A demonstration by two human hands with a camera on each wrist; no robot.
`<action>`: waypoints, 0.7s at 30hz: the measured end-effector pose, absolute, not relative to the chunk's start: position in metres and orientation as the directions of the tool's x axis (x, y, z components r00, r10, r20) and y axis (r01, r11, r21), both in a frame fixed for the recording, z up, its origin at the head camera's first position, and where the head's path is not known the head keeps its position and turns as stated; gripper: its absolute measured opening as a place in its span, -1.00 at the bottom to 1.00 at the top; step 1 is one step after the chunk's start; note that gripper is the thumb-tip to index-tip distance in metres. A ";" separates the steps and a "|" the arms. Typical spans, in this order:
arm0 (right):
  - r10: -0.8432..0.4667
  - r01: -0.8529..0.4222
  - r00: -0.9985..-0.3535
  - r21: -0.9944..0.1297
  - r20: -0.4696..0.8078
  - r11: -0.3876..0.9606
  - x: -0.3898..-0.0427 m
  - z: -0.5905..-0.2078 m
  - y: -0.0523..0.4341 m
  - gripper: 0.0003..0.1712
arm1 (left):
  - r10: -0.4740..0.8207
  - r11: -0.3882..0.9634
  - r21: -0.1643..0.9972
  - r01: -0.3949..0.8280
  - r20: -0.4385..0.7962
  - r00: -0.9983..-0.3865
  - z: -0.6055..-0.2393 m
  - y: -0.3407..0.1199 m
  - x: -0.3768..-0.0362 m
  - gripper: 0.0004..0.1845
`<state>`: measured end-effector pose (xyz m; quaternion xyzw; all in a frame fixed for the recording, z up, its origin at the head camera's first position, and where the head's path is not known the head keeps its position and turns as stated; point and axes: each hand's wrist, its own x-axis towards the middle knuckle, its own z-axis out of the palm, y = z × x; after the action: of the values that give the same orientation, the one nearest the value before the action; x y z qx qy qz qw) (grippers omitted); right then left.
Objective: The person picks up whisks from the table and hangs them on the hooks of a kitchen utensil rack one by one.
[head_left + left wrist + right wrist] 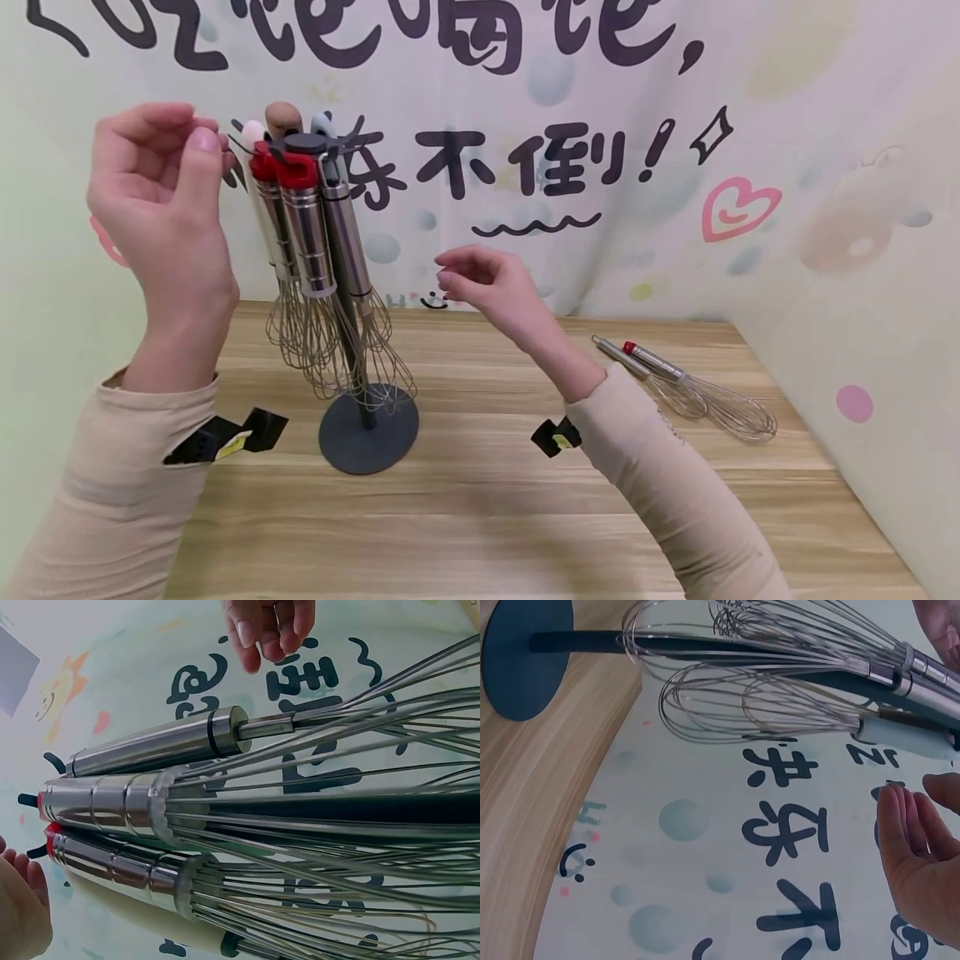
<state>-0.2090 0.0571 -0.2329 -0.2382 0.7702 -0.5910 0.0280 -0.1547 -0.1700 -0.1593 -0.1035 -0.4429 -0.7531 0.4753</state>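
A dark whisk stand (367, 442) with a round base holds several hanging whisks on its top hooks. In front hangs a silver whisk with a red top (307, 233), with an all-silver whisk (347, 237) on its right. My left hand (161, 192) is raised beside the stand's top, its fingers loosely bent and nothing in them; in the left wrist view that hand (22, 911) shows at the lower left, apart from the handles. To the right of the stand, my right hand (491, 283) hovers above the table, holding nothing. The right wrist view shows this hand (922, 862) with relaxed fingers below a light blue-handled whisk (907, 737).
Two more whisks lie on the wooden table (480, 475) at the right, one all silver (622, 357) and one with a red end (731, 408). Behind stands a printed backdrop (480, 183) with black lettering. A pale wall (847, 275) borders the table's right side.
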 end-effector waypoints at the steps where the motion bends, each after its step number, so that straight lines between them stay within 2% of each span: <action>1: -0.396 -0.333 -0.886 -0.925 0.241 0.182 -0.210 -0.233 0.059 -0.72 | -0.619 -0.143 0.562 0.815 0.591 -0.517 -0.160 -0.169 -0.154 -0.88; 4: -0.384 -0.323 -0.892 -0.931 0.239 0.169 -0.213 -0.234 0.066 -0.71 | -0.581 -0.099 0.553 0.827 0.643 -0.499 -0.161 -0.166 -0.152 -0.87; 12: -0.348 -0.273 -0.914 -0.951 0.209 0.143 -0.220 -0.237 0.080 -0.71 | -0.496 -0.089 0.640 0.763 0.636 -0.591 -0.161 -0.156 -0.146 -0.74; 21: -0.319 -0.236 -0.931 -0.958 0.176 0.161 -0.226 -0.249 0.096 -0.69 | -0.475 -0.009 0.667 0.745 0.653 -0.590 -0.162 -0.153 -0.146 -0.69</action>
<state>-0.2263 0.0961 -0.2489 -0.1822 0.7612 -0.6216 0.0331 -0.1461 -0.1531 -0.1620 -0.1220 -0.5529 -0.6996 0.4358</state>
